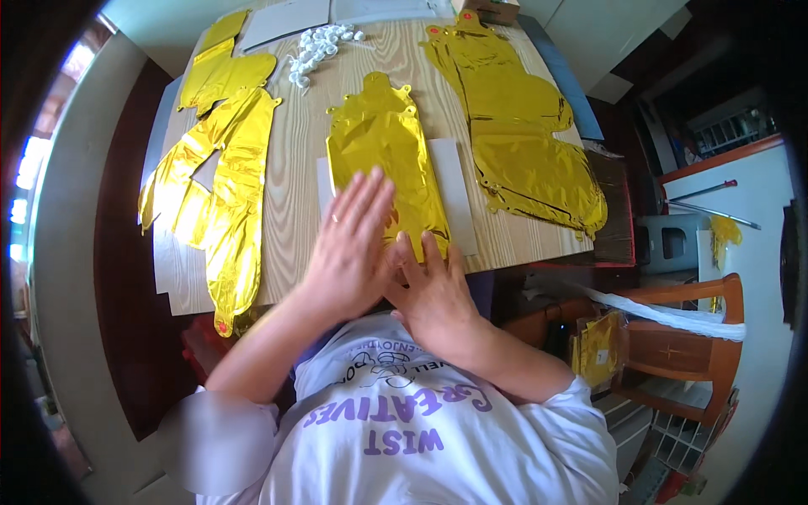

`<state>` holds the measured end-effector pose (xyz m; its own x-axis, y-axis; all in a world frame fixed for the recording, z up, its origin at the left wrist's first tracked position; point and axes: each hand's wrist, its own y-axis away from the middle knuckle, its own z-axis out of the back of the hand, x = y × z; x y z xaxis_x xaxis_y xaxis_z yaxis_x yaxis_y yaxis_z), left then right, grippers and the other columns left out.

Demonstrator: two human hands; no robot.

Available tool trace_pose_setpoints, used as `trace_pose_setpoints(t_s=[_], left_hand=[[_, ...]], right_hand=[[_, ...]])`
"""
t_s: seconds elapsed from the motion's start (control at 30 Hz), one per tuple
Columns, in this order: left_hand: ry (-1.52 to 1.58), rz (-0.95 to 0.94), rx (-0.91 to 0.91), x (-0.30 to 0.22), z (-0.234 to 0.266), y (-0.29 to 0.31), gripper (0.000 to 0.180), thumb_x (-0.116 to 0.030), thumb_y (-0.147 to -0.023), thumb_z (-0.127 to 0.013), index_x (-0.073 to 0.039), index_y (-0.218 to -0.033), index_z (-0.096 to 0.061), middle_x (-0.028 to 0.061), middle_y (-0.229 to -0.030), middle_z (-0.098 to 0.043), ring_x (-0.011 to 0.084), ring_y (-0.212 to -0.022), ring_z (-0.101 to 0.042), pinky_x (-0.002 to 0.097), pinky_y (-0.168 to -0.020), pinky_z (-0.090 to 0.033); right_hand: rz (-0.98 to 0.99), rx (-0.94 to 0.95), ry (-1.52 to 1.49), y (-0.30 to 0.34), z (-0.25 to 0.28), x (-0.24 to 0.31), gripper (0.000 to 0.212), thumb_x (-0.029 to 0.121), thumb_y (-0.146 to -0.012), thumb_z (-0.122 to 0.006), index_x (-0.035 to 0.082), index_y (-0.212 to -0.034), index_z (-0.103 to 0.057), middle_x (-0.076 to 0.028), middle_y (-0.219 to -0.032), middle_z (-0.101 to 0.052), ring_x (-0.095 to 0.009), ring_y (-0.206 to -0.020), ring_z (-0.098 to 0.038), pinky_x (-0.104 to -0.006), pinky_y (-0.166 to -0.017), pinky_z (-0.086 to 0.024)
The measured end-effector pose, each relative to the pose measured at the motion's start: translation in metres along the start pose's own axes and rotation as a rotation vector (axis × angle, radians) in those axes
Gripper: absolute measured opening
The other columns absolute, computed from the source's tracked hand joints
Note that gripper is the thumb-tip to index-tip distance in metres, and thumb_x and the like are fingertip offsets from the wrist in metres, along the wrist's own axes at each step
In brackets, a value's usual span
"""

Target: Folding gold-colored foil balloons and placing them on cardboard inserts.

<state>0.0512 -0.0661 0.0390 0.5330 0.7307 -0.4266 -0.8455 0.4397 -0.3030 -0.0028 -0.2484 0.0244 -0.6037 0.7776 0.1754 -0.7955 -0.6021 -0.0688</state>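
A flat, folded gold foil balloon [379,135] lies in front of me on a pale board [454,189], its small tabs pointing to the far side. My left hand [349,248] is over its near left part, fingers stretched out and side by side. Beside it, my right hand [436,295] rests at the balloon's near edge with fingers spread. The hands are close together, and neither grips anything that I can see. They hide part of the near edge; whether the left palm touches the foil, I cannot tell.
More flat gold foil balloons lie along the table's left side [240,168] and right side [518,101]. Behind the middle one is a pile of small white coils [316,50]. A wooden chair [682,337] with white strips [673,316] over it stands at right.
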Motion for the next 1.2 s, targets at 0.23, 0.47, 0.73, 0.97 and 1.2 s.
trace_pose_setpoints(t_s=[0.23,0.47,0.73,0.97,1.2], left_hand=[[0.072,0.083,-0.023,0.002,-0.032,0.028,0.071,-0.045,-0.103,-0.051,0.004,-0.154,-0.038,0.0257,-0.161,-0.034,0.0419,-0.152,-0.029,0.0512,-0.125,-0.019],[-0.157,-0.003,0.047,-0.004,-0.034,0.029,0.082,-0.057,-0.1,-0.052,0.003,-0.154,-0.038,0.0232,-0.162,-0.035,0.0418,-0.152,-0.028,0.0541,-0.124,-0.019],[-0.171,-0.016,0.104,-0.005,-0.029,0.031,0.088,-0.061,-0.097,-0.052,0.003,-0.155,-0.036,0.0236,-0.162,-0.034,0.0424,-0.152,-0.027,0.0553,-0.124,-0.019],[-0.176,-0.025,0.133,-0.002,-0.03,0.032,0.09,-0.062,-0.096,-0.053,0.003,-0.156,-0.034,0.0224,-0.163,-0.033,0.0413,-0.154,-0.025,0.0547,-0.125,-0.016],[-0.161,-0.042,0.1,0.002,-0.03,0.031,0.085,-0.055,-0.098,-0.056,0.003,-0.156,-0.035,0.0213,-0.163,-0.034,0.0393,-0.153,-0.028,0.0529,-0.125,-0.017]], right_hand=[[0.086,0.06,-0.579,-0.015,0.059,-0.057,0.041,0.018,-0.087,-0.074,0.0,-0.122,-0.066,-0.027,-0.129,-0.063,-0.04,-0.118,-0.064,-0.0448,-0.105,-0.049],[-0.497,-0.03,-0.608,-0.092,0.045,-0.17,0.033,0.016,-0.089,-0.076,-0.004,-0.114,-0.068,-0.017,-0.098,-0.073,-0.025,-0.092,-0.07,-0.0363,-0.083,-0.055],[-0.421,0.148,-0.429,-0.132,0.031,-0.191,0.025,0.013,-0.085,-0.08,-0.002,-0.097,-0.065,-0.015,-0.09,-0.07,-0.025,-0.083,-0.07,-0.0368,-0.075,-0.056],[-0.483,0.039,-0.648,-0.13,0.036,-0.158,0.013,0.006,-0.095,-0.07,0.0,-0.096,-0.059,-0.005,-0.079,-0.064,-0.011,-0.063,-0.061,-0.0289,-0.057,-0.051],[-0.381,-0.09,-0.577,-0.107,0.018,-0.169,0.011,0.004,-0.093,-0.071,0.0,-0.094,-0.06,-0.004,-0.079,-0.064,-0.012,-0.068,-0.061,-0.0297,-0.061,-0.052]])
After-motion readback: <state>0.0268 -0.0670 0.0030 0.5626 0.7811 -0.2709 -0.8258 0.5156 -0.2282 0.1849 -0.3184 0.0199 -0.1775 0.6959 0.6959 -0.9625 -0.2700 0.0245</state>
